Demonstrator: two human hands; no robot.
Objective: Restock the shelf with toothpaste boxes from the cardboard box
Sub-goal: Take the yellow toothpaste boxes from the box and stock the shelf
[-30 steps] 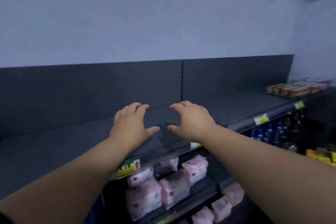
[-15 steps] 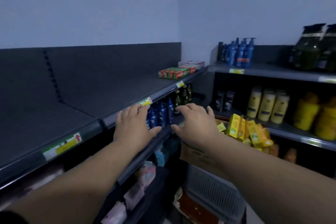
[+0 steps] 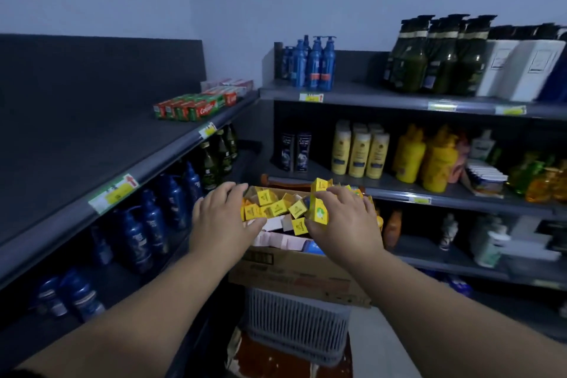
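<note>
Toothpaste boxes (image 3: 277,209), small and yellow, lie jumbled in the open cardboard box (image 3: 294,273), which sits on a grey basket (image 3: 296,328). My left hand (image 3: 222,224) hovers spread over the pile, holding nothing. My right hand (image 3: 343,221) curls around 1 upright yellow box (image 3: 319,204). The shelf (image 3: 92,144) at left has bare space. I reckon a hasty grab could spill loose boxes over the rim.

Cardboard box (image 3: 294,273) contents partly hidden — right hand (image 3: 343,224) covers them
</note>
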